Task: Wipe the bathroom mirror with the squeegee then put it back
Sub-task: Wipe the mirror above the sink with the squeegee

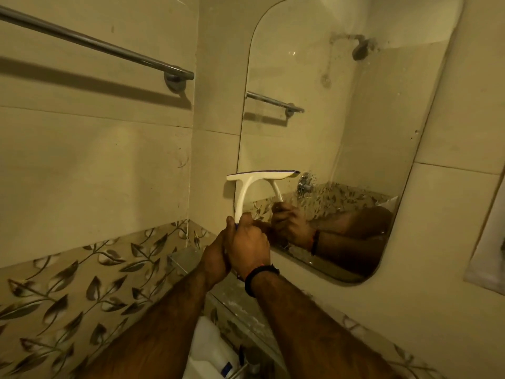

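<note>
Squeegee (259, 177) on mirror (341, 119), both hands (240, 247) gripping

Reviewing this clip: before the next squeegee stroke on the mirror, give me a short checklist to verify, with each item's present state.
1. Grip on the squeegee: ok, right hand and left hand both wrap the handle's lower end.
2. Blade against the mirror: cannot tell, it sits at the glass's lower left edge, contact unclear.
3. Blade level: ok, it lies roughly horizontal.
4. Glass left to wipe: not ok, droplets and smears show right of the blade and higher up.
5. Stroke path: ok, nothing lies in front of the glass; towel bar sits off to the left.
</note>
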`<action>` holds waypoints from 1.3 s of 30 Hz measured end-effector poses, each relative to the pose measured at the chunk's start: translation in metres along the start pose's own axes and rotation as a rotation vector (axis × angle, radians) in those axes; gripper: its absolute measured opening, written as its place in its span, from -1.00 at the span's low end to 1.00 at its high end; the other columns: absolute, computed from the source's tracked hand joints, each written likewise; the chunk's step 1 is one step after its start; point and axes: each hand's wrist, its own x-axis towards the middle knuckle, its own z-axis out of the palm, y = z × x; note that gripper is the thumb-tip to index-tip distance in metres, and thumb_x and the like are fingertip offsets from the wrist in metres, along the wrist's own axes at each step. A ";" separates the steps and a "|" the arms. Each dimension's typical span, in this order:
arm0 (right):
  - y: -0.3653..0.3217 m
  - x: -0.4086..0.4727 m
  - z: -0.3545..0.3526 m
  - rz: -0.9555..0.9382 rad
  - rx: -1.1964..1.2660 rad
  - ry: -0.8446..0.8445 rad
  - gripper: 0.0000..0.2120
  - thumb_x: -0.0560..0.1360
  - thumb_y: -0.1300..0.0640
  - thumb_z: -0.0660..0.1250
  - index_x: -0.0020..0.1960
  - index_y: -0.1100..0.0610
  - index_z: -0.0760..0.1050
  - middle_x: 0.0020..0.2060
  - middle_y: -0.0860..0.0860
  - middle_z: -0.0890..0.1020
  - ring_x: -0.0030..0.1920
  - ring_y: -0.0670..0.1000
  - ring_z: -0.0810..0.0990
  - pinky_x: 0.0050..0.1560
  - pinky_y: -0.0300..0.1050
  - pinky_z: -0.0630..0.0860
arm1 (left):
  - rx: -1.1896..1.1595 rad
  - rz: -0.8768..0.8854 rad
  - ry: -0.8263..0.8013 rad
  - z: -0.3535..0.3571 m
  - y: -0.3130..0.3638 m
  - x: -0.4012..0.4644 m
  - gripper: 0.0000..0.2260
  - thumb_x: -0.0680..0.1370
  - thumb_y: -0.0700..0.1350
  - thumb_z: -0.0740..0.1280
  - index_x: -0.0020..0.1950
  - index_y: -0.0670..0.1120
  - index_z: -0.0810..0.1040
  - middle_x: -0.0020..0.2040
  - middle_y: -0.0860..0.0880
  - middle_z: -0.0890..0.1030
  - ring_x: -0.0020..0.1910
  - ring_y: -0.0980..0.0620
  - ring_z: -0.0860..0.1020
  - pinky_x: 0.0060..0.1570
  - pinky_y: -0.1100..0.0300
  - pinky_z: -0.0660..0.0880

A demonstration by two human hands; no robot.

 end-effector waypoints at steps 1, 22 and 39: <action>0.003 -0.005 0.001 -0.004 -0.008 0.003 -0.63 0.60 -0.15 0.01 0.12 0.14 0.32 -0.21 0.12 0.61 -0.23 0.16 0.60 -0.25 0.04 0.56 | -0.022 -0.007 -0.008 0.000 -0.001 0.001 -0.47 0.55 0.30 0.12 0.38 0.02 0.46 0.07 0.06 0.64 0.01 0.20 0.64 -0.02 0.26 0.57; 0.019 -0.074 0.020 0.145 0.027 -0.024 -0.71 0.60 -0.15 0.05 0.08 0.06 0.33 -0.25 -0.01 0.56 -0.36 -0.03 0.50 -0.42 -0.14 0.40 | -0.043 -0.157 0.234 -0.019 0.029 0.010 -0.34 0.49 -0.40 0.31 0.50 0.07 0.27 0.45 -0.02 0.42 0.21 -0.04 0.53 -0.04 0.16 0.53; 0.017 -0.097 0.016 0.219 0.078 -0.034 -0.69 0.60 -0.14 0.05 0.03 0.10 0.36 -0.23 0.06 0.59 -0.31 0.06 0.53 -0.37 -0.07 0.42 | -0.013 -0.167 0.195 0.001 0.037 -0.007 -0.34 0.47 -0.38 0.33 0.49 0.08 0.31 0.40 -0.03 0.45 0.05 0.03 0.54 0.06 0.07 0.57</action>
